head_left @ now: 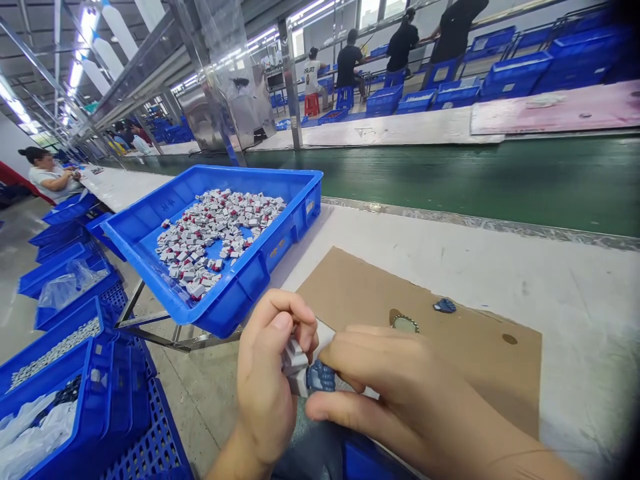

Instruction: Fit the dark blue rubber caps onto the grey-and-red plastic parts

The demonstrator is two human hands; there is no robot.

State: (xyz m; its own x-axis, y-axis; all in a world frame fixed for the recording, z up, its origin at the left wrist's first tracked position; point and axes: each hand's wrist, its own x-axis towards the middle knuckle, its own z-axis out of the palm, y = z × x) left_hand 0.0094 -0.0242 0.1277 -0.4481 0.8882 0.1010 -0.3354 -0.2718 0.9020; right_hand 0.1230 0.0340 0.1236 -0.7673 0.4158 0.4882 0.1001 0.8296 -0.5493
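My left hand (267, 377) is curled around small grey-white plastic blocks (296, 363), partly hidden by its fingers. A dark blue ribbed piece (321, 377) meets these blocks, pinched between the thumb and fingers of my right hand (390, 373). Whether the blue piece is joined to a block or only touches it, I cannot tell. Both hands are close together above my lap, at the table's front edge. Beyond them on a brown cardboard sheet (480, 360) lie another dark blue piece (445, 305) and a round item with a beaded rim (405, 325).
Left of the cardboard, a blue tray (280, 257) holds many grey-white blocks with red parts. A green conveyor belt (450, 180) runs behind the white table (590, 300). Stacked blue crates (125, 400) stand on the floor at left. Other people sit farther off.
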